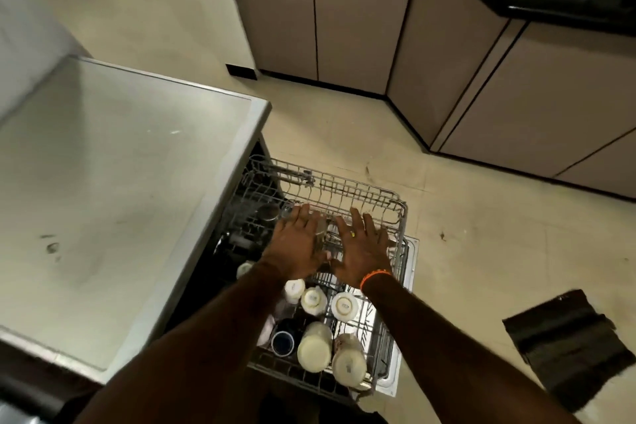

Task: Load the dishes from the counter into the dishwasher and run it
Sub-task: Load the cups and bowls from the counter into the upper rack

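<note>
Nearest us, cups and mugs already fill the rack. Beyond, left hand and right hand lie flat on the upper rack, fingers spread, holding nothing. Loading looks nearly done; closing and starting remain. Desk edge hugs our left; open floor right.

The light around me is dim and yellowish. The pale grey steel countertop on the left of the frame carries a soft sheen, perhaps from overhead light. My bare forearms at the bottom edge are dark and smeared by blur. The wide lens bends the beige cabinet doors along the top.
</note>
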Demonstrator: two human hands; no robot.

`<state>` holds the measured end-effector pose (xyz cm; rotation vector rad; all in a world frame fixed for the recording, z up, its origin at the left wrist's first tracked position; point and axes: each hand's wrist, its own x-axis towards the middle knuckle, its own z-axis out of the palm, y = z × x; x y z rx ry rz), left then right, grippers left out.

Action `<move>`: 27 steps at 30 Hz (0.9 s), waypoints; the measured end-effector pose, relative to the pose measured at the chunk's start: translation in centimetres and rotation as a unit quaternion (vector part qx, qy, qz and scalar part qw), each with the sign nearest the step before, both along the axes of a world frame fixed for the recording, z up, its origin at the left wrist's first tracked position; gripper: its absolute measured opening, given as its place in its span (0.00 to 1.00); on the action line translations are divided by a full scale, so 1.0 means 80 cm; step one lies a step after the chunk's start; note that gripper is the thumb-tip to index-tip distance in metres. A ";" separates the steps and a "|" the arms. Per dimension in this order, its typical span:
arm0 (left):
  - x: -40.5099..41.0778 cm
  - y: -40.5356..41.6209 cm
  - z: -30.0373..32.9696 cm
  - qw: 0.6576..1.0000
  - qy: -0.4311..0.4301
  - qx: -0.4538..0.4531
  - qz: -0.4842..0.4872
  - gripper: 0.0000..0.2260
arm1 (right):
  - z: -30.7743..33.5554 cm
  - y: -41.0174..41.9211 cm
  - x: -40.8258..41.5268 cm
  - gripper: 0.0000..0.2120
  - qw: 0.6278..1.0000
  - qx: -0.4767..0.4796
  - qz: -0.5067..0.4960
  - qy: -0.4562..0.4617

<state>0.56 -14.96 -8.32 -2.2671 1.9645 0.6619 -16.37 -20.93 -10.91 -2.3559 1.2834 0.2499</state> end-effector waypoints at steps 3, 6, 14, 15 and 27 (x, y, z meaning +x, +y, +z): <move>0.030 0.037 0.021 0.999 0.000 -0.035 0.028 0.42 | 0.023 0.025 0.023 0.52 1.000 -0.007 0.026 -0.002; 0.059 0.079 0.044 0.997 -0.009 -0.061 0.049 0.42 | 0.046 0.054 0.050 0.52 0.998 -0.018 0.054 -0.015; 0.110 0.216 0.096 0.985 -0.025 -0.145 0.092 0.38 | 0.097 0.143 0.119 0.50 0.984 -0.103 0.143 -0.019; 0.115 0.235 0.100 0.982 -0.025 -0.155 0.101 0.38 | 0.104 0.155 0.129 0.49 0.981 -0.114 0.154 -0.023; 0.193 0.447 0.113 0.952 -0.045 -0.183 0.239 0.37 | 0.157 0.328 0.247 0.39 0.945 -0.157 0.278 -0.072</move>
